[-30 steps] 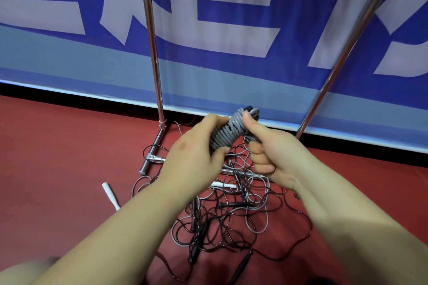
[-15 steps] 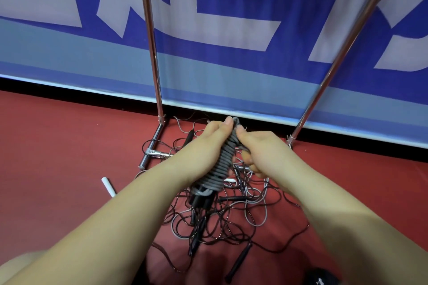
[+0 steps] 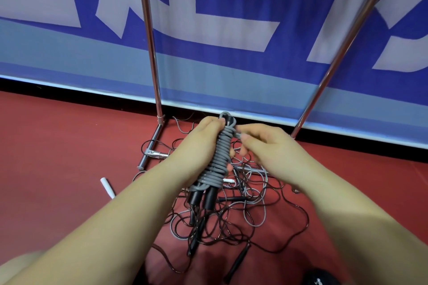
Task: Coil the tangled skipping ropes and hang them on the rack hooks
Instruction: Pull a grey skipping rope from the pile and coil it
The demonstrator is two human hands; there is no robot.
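Above the tangle, both hands now grasp the coiled rope upright, seemingly tucking its end.

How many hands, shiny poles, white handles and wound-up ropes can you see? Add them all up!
Coiled grey rope: 1
Hands holding it: 2, left hand and right hand
Shiny rack poles: 2, left pole and right pole
White handles on the floor: 2, one handle and another handle
Total: 7
The loose ropes underneath are too tangled to count.
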